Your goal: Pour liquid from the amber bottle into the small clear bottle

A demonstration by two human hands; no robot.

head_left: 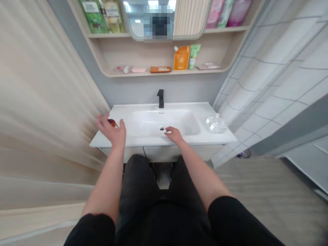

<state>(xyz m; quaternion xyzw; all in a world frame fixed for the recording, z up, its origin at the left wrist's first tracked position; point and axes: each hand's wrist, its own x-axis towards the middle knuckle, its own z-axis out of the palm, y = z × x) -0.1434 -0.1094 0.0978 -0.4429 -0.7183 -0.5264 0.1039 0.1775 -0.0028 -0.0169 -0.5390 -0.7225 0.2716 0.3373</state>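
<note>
My left hand (112, 132) reaches over the left end of the white washbasin counter, fingers and thumb spread. Just behind it shows a small glossy reddish-brown object (112, 122), partly covered by the hand; its kind is unclear, and I cannot tell whether the fingers touch it. Over the front of the sink basin (143, 119) is my right hand (174, 134), its fingers loosely bent and apart with nothing visible between them. The drain (162, 129) lies close to its fingertips. A black faucet (161, 98) stands at the basin's back edge.
Clear plastic bottles (216, 123) stand on the counter's right end. Above hangs a shelf unit (138, 51) with a mirror, an orange pouch (181, 58), a green tube (194, 56) and several toiletries. A pale curtain (51, 102) borders the left, a tiled wall (269, 85) the right.
</note>
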